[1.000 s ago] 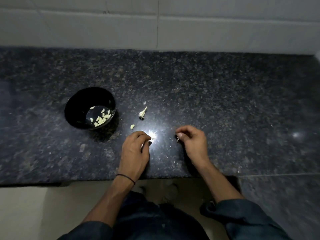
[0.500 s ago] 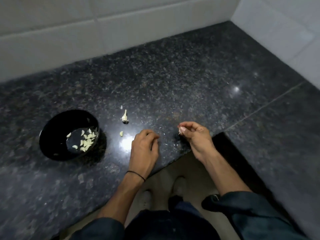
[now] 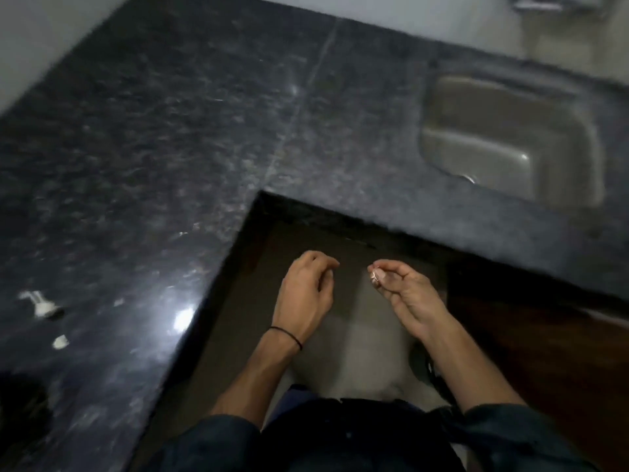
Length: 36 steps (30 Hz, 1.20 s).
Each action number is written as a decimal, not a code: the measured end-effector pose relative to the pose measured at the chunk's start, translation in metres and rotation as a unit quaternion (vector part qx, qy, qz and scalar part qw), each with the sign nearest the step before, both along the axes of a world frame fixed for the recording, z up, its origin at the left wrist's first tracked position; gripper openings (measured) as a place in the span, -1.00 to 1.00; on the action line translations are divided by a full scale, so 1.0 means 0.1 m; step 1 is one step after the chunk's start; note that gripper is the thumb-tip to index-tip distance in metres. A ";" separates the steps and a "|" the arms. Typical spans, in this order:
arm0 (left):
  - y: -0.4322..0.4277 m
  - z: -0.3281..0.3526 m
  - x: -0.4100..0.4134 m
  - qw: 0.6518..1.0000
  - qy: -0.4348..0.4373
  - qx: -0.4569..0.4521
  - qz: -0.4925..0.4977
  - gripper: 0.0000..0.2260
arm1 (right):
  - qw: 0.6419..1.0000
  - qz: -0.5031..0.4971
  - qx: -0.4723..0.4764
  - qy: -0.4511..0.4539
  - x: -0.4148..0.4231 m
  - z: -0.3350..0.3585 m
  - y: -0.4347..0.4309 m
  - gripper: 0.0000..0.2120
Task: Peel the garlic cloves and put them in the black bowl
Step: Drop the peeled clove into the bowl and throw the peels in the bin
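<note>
Both hands hung over the floor (image 3: 357, 338) in the inner corner of the dark granite countertop (image 3: 153, 165), neither touching the stone. The right hand (image 3: 408, 291) was turned palm up, its thumb and forefinger pinched together on a small pale scrap of garlic skin (image 3: 374, 275), with the other fingers curled loosely behind the pinch. The left hand (image 3: 304, 291), just beside it with a narrow gap between the two, showed its back to the camera. Its fingers were bent inward toward the thumb, and the back of the hand hid whether anything lay inside them. A thin black wristband (image 3: 286, 335) circled that wrist. Well out to the left of the left hand, on the countertop, lay a pale garlic stem piece (image 3: 40, 303), and close by it, nearer the person, a single garlic clove (image 3: 60, 341), both smeared by motion blur. Farther still to the left, and closer to the person than the left hand, a dark rounded form at the frame's edge looked like the black bowl (image 3: 20, 410). It was mostly cut off and too blurred to show its contents. Beyond the right hand and off to its right, a steel sink (image 3: 510, 137) was sunk into the far run of countertop.
</note>
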<state>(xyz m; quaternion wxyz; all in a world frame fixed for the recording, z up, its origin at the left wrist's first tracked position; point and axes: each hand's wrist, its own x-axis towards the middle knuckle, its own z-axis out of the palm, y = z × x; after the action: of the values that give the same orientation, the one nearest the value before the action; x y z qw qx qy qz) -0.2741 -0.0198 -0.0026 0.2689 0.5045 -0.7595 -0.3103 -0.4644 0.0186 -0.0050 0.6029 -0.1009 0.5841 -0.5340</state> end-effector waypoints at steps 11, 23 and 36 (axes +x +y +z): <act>0.72 -0.87 -2.37 0.955 -0.065 0.156 -0.245 -0.80 | 0.977 -0.187 0.100 0.002 -2.28 -1.05 1.71 -0.82; 1.43 -3.57 -3.88 0.856 -0.200 0.235 -0.414 -0.81 | 0.949 -0.241 0.185 0.085 -3.36 -3.86 2.84 -0.75; 1.68 -5.26 -4.17 0.875 -0.236 0.239 -0.348 -0.84 | 0.837 -0.051 0.288 0.462 -3.24 -5.88 2.90 -0.78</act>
<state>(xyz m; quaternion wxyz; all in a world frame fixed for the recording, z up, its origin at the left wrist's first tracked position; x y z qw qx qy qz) -0.6910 0.1480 -0.5291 -0.1723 0.3142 -0.8297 -0.4280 -0.7889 0.3089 -0.5933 0.2369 -0.1279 0.9266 -0.2625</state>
